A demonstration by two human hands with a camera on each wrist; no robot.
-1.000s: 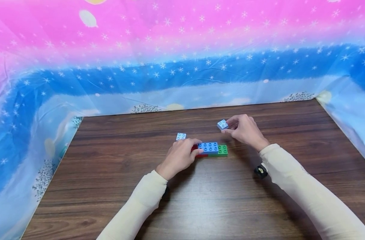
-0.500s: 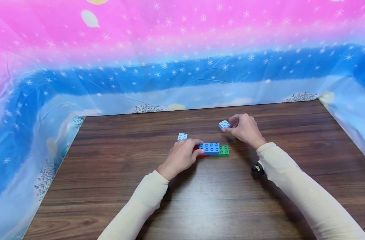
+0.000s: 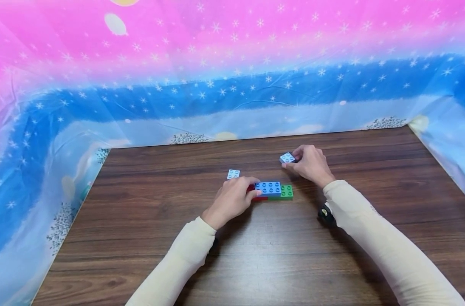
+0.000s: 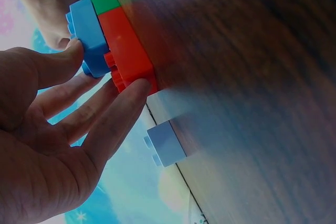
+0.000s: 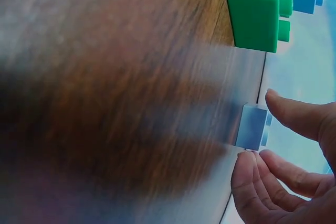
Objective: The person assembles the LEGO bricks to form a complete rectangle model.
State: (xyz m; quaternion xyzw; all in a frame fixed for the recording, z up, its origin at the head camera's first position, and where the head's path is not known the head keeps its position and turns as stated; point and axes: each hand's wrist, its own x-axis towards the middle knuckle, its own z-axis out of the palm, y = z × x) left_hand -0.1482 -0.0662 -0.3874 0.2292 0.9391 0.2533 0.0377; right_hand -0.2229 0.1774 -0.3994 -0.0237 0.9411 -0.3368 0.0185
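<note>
A blue brick (image 3: pixel 268 188) sits across the tops of a red brick (image 4: pixel 128 48) and a green brick (image 3: pixel 287 191), which stand end to end on the table. My left hand (image 3: pixel 234 197) holds the blue brick between thumb and fingers; in the left wrist view, another finger rests at the red brick's end. Farther back on the right, my right hand (image 3: pixel 310 165) has thumb and fingertips about a small pale blue brick (image 3: pixel 287 158) low over the table. A second pale blue brick (image 3: pixel 233 174) lies behind my left hand, partly hidden by it.
The brown wooden table (image 3: pixel 140 238) ends at the back against a pink and blue snowflake-patterned cloth (image 3: pixel 201 93). That cloth also hangs along both sides.
My right wrist has swung a little left, and the pale blue brick at its fingertips has turned slightly. The left hand keeps its hold on the blue brick.
</note>
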